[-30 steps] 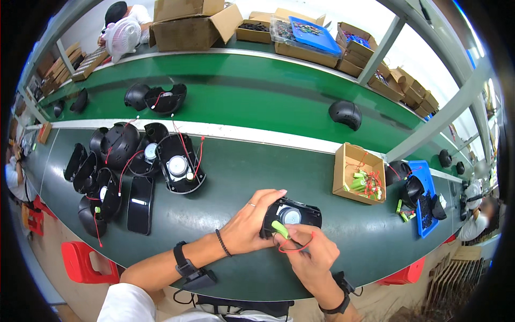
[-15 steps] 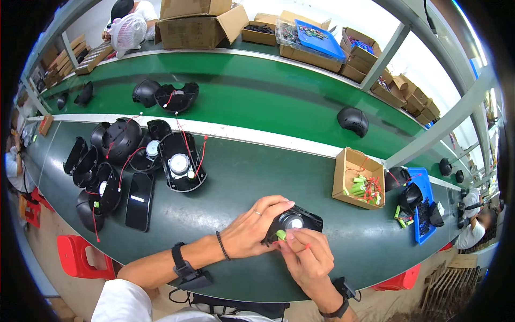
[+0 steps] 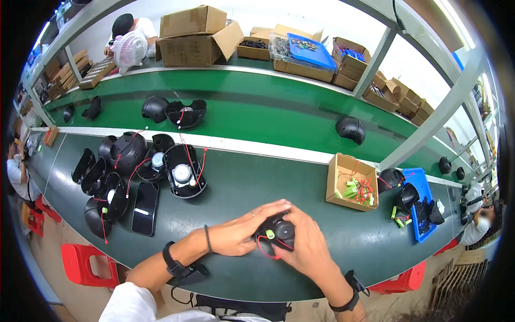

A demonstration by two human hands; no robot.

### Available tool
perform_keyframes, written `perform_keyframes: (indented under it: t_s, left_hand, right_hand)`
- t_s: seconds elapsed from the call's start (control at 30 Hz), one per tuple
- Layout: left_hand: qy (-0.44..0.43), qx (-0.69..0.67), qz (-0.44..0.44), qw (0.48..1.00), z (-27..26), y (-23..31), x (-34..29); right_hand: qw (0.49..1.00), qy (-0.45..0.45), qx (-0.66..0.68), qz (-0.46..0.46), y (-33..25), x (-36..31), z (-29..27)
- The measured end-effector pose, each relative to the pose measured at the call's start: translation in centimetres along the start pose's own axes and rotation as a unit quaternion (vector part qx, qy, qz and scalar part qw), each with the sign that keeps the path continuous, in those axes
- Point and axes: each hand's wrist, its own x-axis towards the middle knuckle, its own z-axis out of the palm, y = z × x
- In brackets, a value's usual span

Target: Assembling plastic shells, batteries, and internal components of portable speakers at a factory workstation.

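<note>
Near the front edge of the green table, my left hand (image 3: 238, 232) and my right hand (image 3: 310, 241) both grip a small black plastic housing (image 3: 279, 218) from its two sides. A round dark speaker (image 3: 284, 231) faces up in it. Beside the speaker a green battery cell (image 3: 270, 234) stands on end in the housing. Its red wire (image 3: 261, 248) loops out toward me, below the cell. The fingers of both hands curl round the far side of the housing, so part of it is hidden.
Black housings (image 3: 129, 153) with speakers and red wires cluster at left, beside a black phone (image 3: 145, 209). At right stand a cardboard box (image 3: 351, 203) of green cells and a blue tray (image 3: 422, 185) with small black parts. Beyond runs a green conveyor (image 3: 268, 112); a metal post (image 3: 418, 134) rises at right.
My right hand has left its pinch at the green cell and now wraps round the housing's right side. The housing has turned, and the cell sits in it beside the speaker.
</note>
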Motion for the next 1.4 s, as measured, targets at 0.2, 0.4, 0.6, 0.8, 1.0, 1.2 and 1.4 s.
perform_keyframes:
  t_s: [0.2, 0.4, 0.6, 0.8, 1.0, 1.2, 1.4]
  left_hand:
    - [0.106, 0.187, -0.184, 0.959, -2.2, 7.4, -1.8]
    - [0.202, 0.341, -0.177, 0.901, 1.8, 7.1, -2.1]
    - [0.203, 0.334, -0.202, 0.898, 2.6, 7.3, -2.4]
    - [0.256, 0.153, -0.252, 0.921, 4.2, 6.4, -1.8]
    - [0.342, 0.18, -0.203, 0.9, 6.9, 4.0, -1.1]
    - [0.303, 0.355, -0.153, 0.871, 6.9, 2.7, -1.2]
    - [0.24, 0.42, -0.079, 0.871, 6.7, 0.6, -1.7]
  right_hand:
    - [0.985, 0.043, -0.167, 0.023, -3.3, 0.8, 0.8]
    - [0.974, 0.051, -0.216, 0.054, -4.2, 0.6, 2.2]
    - [0.968, 0.062, -0.233, 0.072, -4.6, 0.4, 2.5]
    - [0.964, 0.061, -0.245, 0.082, -4.3, 0.4, 2.7]
    - [0.962, 0.093, -0.24, 0.085, -3.3, 0.7, 3.0]
    - [0.966, 0.109, -0.218, 0.082, -2.6, 1.0, 3.0]
    - [0.977, 0.141, -0.131, 0.088, -1.5, 1.4, 2.3]
